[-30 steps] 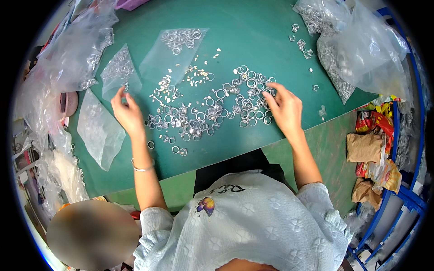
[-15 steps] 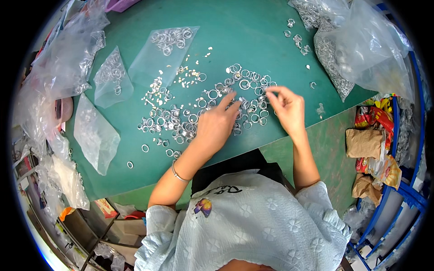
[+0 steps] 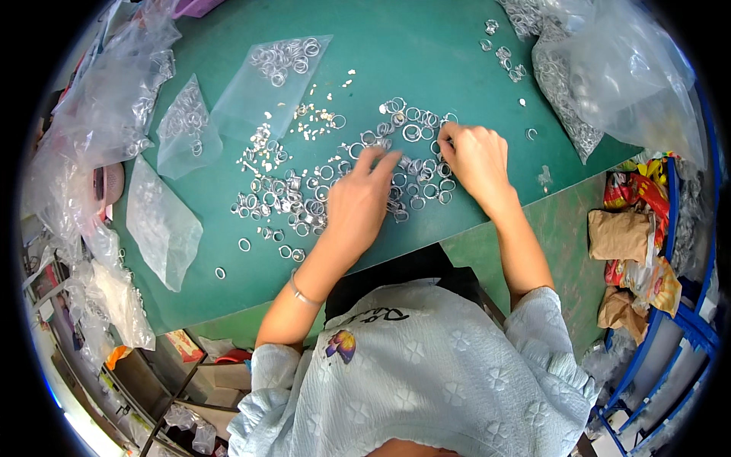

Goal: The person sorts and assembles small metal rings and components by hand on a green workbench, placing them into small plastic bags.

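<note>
Two hands work over a green table point(image 3: 426, 53) strewn with small silver metal rings point(image 3: 304, 199), too many to count. The left hand point(image 3: 358, 202) lies palm down on the rings, fingers stretched forward, its grip loose and holding nothing that shows. The right hand point(image 3: 472, 156), just beside it, is curled with fingertips pressed on rings; whether it pinches one I cannot tell. Rings lie under and all around both hands. Well left of the left hand lie three flat clear plastic bags point(image 3: 270, 80), two with rings inside. Beyond the right hand sits one big crumpled clear bag of rings point(image 3: 609, 76).
</note>
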A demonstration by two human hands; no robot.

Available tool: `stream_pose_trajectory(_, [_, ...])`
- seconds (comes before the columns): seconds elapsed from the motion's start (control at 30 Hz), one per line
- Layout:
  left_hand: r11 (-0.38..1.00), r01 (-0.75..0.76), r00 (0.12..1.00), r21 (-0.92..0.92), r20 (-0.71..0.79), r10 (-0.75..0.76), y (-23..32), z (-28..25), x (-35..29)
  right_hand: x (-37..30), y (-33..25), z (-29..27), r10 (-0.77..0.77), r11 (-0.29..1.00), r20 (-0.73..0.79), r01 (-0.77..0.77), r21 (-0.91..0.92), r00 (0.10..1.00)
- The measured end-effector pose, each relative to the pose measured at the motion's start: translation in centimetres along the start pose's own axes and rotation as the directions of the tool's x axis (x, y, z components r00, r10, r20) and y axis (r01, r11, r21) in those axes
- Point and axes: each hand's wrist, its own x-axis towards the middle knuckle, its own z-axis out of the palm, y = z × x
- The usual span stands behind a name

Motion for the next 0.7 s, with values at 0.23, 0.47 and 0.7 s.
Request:
stream_pose_trajectory(0.23, [0.999,-0.052,0.999,-0.008,0.0,0.052,-0.8,2.1,1.6,-1.0,4.6,-1.6,0.088,-0.038,0.352,-0.35,0.936,0.932])
stream_pose_trajectory(0.47, [0.999,0.048,0.996,0.019,-0.076,-0.047,-1.3,0.0,0.1,-3.2,5.7,-0.3,0.056,-0.786,0.334,-0.165,0.596,0.941])
stream_pose_trajectory(0.7, [0.962,0.258,0.962,0.089,-0.119,-0.247,-1.8,-1.5,-0.9,-4.6,4.2,-1.2,0.432,0.497,0.197,-0.415,0.762,0.88])
